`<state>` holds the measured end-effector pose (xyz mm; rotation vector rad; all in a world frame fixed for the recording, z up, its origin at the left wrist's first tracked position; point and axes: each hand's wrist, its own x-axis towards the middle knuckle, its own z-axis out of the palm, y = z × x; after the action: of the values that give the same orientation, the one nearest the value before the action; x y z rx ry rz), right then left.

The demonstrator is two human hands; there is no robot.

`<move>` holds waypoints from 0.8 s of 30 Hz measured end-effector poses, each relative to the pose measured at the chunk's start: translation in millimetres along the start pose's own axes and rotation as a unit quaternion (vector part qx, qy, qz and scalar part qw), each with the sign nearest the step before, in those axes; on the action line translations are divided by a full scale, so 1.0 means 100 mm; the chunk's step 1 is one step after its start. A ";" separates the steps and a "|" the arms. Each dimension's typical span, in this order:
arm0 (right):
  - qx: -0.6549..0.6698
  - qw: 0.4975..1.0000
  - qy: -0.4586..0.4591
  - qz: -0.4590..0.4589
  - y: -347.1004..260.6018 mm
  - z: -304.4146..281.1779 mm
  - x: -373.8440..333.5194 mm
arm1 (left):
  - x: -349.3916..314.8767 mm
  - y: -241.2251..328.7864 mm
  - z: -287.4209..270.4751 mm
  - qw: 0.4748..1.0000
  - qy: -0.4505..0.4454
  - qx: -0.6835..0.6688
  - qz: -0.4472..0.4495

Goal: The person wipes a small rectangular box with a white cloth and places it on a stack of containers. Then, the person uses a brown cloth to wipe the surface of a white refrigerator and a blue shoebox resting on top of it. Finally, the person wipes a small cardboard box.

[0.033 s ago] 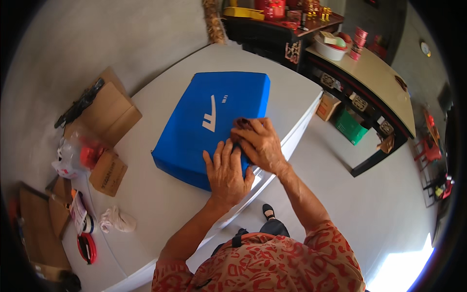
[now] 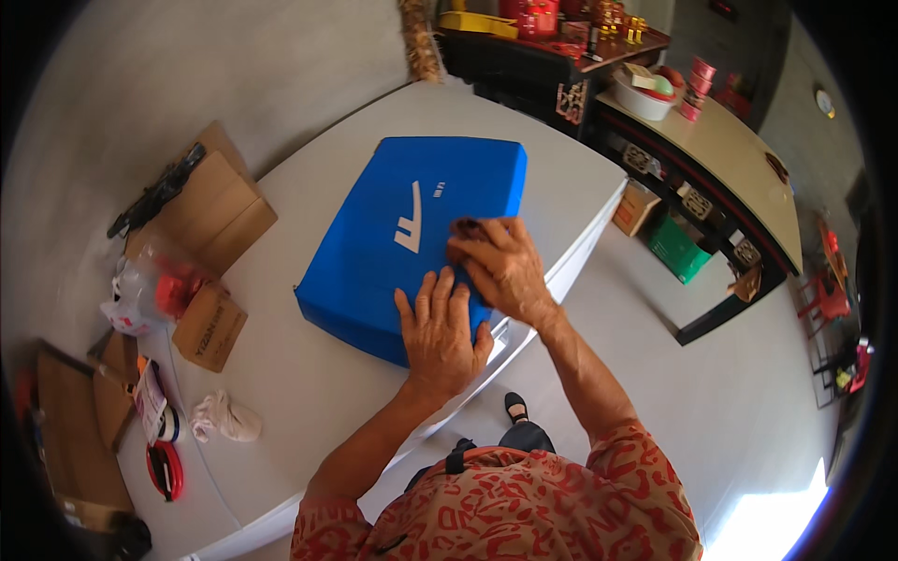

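Observation:
A blue flat box (image 2: 360, 266) with a white logo lies closed on the white table (image 2: 299, 402), close to its right edge. My left hand (image 2: 438, 332) rests on the box's near right part, palm down, with the fingers stretched and apart. Just beyond it, my right hand (image 2: 510, 276) presses a crumpled dark reddish-brown cloth (image 2: 465, 232) onto the lid by the right edge. Its fingers are bent over the cloth, so part of the cloth is hidden.
At the left lie cardboard boxes (image 2: 201, 210), a plastic bag with red things (image 2: 173, 285), a pale crumpled cloth (image 2: 224, 418) and a red roll (image 2: 166, 470). A dark-legged side table (image 2: 720, 159) bears a white basin (image 2: 643, 101). A green box (image 2: 678, 248) stands beneath it.
The view has shifted slightly, moving the box a little rightward in the picture. My right hand has slid slightly away from me over the lid with the cloth. My left hand stays on the box.

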<state>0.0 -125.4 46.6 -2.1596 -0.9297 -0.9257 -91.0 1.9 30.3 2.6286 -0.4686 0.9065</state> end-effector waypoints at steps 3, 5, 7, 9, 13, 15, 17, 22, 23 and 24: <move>-0.037 0.999 -0.012 -0.011 0.30 0.14 0.27 | 0.00 -0.01 -0.02 1.000 -0.006 0.008 -0.005; -0.070 0.996 -0.049 -0.006 0.51 0.20 0.46 | -0.01 -0.02 -0.02 1.000 0.000 0.003 -0.008; -0.092 0.991 -0.091 0.016 0.73 0.27 0.64 | -0.02 -0.02 -0.01 1.000 0.004 -0.002 -0.019; -0.102 0.985 -0.126 0.052 0.87 0.37 0.83 | -0.03 -0.04 0.00 0.999 0.024 -0.008 -0.023; -0.135 0.968 -0.167 0.127 1.08 0.50 1.11 | -0.02 -0.02 0.01 0.997 0.069 -0.028 -0.027; -0.161 0.965 -0.166 0.127 1.09 0.60 1.14 | -0.07 -0.03 0.07 0.994 0.102 -0.039 -0.022; -0.161 0.970 -0.160 0.083 1.02 0.70 1.15 | -0.10 -0.03 0.12 0.990 0.130 -0.052 -0.015; -0.103 0.970 -0.204 -0.080 0.50 0.85 1.03 | -0.13 -0.05 0.09 0.983 0.171 -0.061 0.020; -0.050 0.968 -0.218 -0.114 0.38 0.87 1.02 | -0.13 -0.06 0.07 0.983 0.172 -0.065 0.029; -0.023 0.955 -0.251 -0.158 0.27 0.83 1.00 | -0.14 -0.05 0.08 0.979 0.190 -0.061 0.035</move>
<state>101.8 -43.3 70.1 -2.3782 -1.5466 -0.5394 -94.8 5.6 14.5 2.2675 -0.4986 1.3204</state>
